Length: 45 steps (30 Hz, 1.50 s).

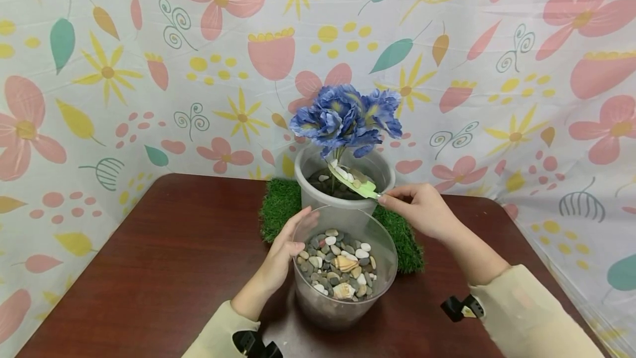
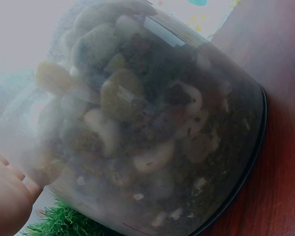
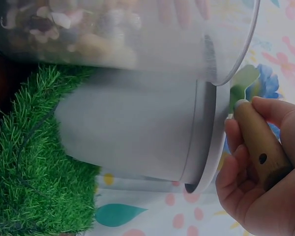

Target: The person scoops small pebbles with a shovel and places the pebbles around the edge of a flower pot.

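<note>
Head view: a green trowel (image 1: 368, 188) bearing pebbles is held over the opening of the far pot (image 1: 309, 196) by the right hand (image 1: 424, 209), its wooden handle (image 3: 259, 137) gripped by thumb and curled fingers. Blue flowers (image 1: 343, 117) are set in the pot, which is placed on a grass mat (image 1: 277, 209). The near clear bucket (image 1: 325, 314) is partly filled with pebbles and shells (image 1: 345, 263); its left side is touched by the left hand (image 1: 280, 250), fingers extended.

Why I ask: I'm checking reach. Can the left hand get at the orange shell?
Likely yes: the left hand is beside the open bucket, and the orange shell lies uncovered on pebbles.
</note>
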Available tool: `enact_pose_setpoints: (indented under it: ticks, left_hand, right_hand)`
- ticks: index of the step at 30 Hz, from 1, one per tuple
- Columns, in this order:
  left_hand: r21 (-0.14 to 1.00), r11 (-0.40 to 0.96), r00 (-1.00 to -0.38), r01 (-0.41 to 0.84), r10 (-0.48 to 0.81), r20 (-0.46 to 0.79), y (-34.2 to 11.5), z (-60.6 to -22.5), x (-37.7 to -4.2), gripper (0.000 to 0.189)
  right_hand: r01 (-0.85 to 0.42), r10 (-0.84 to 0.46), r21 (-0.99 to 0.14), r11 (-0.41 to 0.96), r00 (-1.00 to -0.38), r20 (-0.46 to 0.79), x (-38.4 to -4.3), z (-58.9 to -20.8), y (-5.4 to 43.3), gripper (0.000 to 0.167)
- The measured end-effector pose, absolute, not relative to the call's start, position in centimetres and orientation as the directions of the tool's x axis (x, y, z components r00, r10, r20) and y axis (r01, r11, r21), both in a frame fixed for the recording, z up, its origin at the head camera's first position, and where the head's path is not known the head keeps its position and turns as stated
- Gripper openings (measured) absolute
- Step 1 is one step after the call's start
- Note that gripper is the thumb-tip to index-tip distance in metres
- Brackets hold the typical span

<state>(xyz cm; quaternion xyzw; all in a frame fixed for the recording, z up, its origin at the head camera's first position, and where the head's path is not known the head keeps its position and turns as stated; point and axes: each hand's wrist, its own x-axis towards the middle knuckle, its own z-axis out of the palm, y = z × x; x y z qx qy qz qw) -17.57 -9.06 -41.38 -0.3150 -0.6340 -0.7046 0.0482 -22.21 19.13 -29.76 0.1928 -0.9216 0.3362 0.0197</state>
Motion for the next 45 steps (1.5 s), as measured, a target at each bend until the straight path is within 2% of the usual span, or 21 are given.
enact_pose_setpoints:
  ticks: [18,30,45]
  left_hand:
    - [0.87,-0.187,-0.804,0.455,0.332,0.492,-9.0,-41.3,-17.5,0.067]
    - [0.866,-0.202,-0.8,0.457,0.333,0.499,-9.1,-41.3,-17.5,0.066]
    - [0.862,-0.217,-0.797,0.457,0.331,0.506,-9.1,-41.3,-17.6,0.066]
  right_hand:
    - [-0.305,-0.281,-0.703,0.642,-0.947,0.155,-22.2,-30.8,19.4,0.028]
    - [-0.265,-0.246,-0.742,0.616,-0.959,0.138,-22.2,-31.4,19.4,0.034]
    - [-0.13,-0.183,-0.907,0.4,-0.981,0.06,-21.4,-33.6,19.3,0.044]
